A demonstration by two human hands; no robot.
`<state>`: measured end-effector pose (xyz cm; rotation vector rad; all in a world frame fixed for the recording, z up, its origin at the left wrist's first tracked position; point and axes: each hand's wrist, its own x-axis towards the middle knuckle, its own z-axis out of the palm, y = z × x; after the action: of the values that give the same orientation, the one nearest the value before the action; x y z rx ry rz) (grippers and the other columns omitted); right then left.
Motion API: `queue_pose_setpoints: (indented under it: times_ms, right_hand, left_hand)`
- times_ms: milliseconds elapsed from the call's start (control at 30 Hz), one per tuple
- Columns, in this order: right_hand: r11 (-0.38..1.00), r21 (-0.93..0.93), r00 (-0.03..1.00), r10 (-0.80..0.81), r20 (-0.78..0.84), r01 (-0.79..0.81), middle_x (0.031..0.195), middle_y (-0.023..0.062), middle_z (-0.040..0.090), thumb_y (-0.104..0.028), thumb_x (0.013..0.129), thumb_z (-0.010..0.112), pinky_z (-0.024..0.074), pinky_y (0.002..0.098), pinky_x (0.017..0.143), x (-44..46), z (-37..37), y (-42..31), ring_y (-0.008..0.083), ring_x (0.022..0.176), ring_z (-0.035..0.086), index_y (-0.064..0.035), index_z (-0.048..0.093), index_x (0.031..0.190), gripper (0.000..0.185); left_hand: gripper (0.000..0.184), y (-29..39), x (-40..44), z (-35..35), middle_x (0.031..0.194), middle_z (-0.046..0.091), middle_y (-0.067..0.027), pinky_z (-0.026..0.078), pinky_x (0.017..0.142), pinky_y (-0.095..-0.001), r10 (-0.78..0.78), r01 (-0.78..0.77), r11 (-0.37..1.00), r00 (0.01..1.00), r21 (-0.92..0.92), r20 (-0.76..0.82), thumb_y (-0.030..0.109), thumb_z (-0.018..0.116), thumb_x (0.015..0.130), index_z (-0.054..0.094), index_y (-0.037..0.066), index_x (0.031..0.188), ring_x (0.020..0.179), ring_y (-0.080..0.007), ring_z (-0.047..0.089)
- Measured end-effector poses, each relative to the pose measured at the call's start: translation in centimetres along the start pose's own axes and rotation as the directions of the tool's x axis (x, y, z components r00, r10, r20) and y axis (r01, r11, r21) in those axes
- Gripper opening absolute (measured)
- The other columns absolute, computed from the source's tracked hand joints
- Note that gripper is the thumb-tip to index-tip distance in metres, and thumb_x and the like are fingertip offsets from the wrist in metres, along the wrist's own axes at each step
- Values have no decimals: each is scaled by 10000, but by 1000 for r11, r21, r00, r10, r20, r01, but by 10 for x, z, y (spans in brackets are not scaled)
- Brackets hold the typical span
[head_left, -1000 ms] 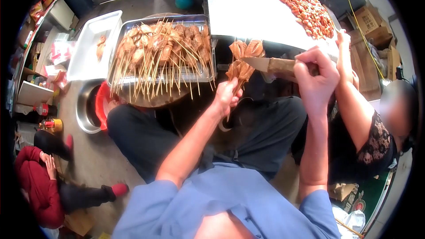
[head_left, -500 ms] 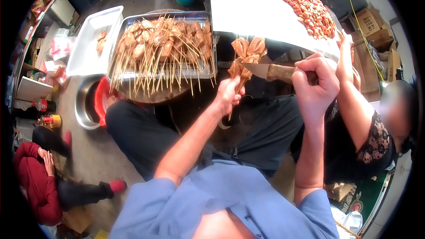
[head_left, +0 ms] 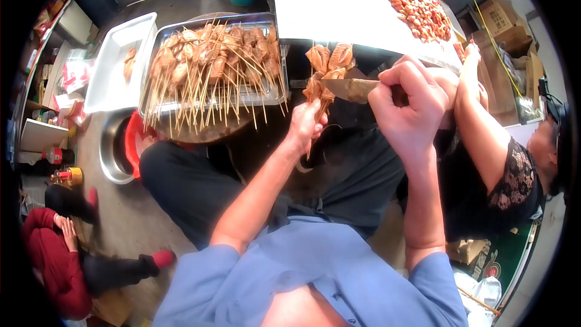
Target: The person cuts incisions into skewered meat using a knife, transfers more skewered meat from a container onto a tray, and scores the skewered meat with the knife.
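Note:
My left hand (head_left: 307, 124) is closed around the sticks of several meat skewers (head_left: 330, 57), which look like brown marinated chicken wings and point away from me. In my right hand (head_left: 408, 97) is a knife (head_left: 354, 89), gripped by its thick, worn handle. Its blade lies against the meat just above my left fingers; whether it cuts in, I cannot tell. Left of my hands, a metal tray (head_left: 283, 75) holds a heap of finished-looking skewers (head_left: 212, 54), their bare sticks hanging over the near edge.
A white tub (head_left: 100, 88) with a little meat stands left of the tray. Below it are a steel basin (head_left: 112, 157) and a red basin (head_left: 131, 145). Raw meat pieces (head_left: 414, 3) cover part of the white table (head_left: 327, 3). Co-workers sit at right and lower left.
The view has shifted slightly, so the tray and table sit further left. My right hand and the knife have moved a little left and nearer my left hand, which still holds the skewers.

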<state>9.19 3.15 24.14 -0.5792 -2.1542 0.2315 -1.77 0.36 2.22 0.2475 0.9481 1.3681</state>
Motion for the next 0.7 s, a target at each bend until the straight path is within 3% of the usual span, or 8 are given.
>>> queue_pose_setpoints:
  times_ms: [133,300,400,600,700]
  right_hand:
    - [999,-15,998,-36,53,37,600,91,506,42,673,615,411,297,457,7,5,0,194,467,490,-6,493,651,132]
    - [999,-17,999,34,19,-34,594,88,534,10,693,613,433,279,485,20,10,11,177,473,521,-13,531,657,92]
    - [977,-12,974,213,73,-212,608,91,568,-20,696,630,442,274,501,24,10,16,177,494,546,0,554,672,82]
    - [991,-48,969,136,208,-128,598,125,581,-68,706,635,482,330,554,36,28,30,238,533,591,2,581,699,89]
    - [980,-64,946,200,256,-190,617,134,601,-91,707,639,498,349,583,46,33,36,256,574,621,-1,595,718,101]
  left_hand:
    - [257,-2,0,0,699,557,-45,295,401,-208,32,-31,999,999,35,-36,287,435,1005,503,79,872,457,-65,391]
    - [240,-2,2,-2,698,552,-39,288,402,-206,30,-27,998,999,63,-45,281,436,1003,509,84,885,457,-62,386]
    - [226,0,0,-2,698,549,-32,281,402,-200,29,-27,998,999,57,-31,279,438,1002,512,88,905,457,-58,380]
    - [212,-4,5,-4,693,545,-25,272,400,-196,26,-25,997,1000,71,-11,276,443,997,518,94,919,456,-51,372]
    - [208,-4,4,-4,691,546,-22,273,399,-194,31,-26,993,999,118,-44,277,446,996,518,98,919,452,-49,372]
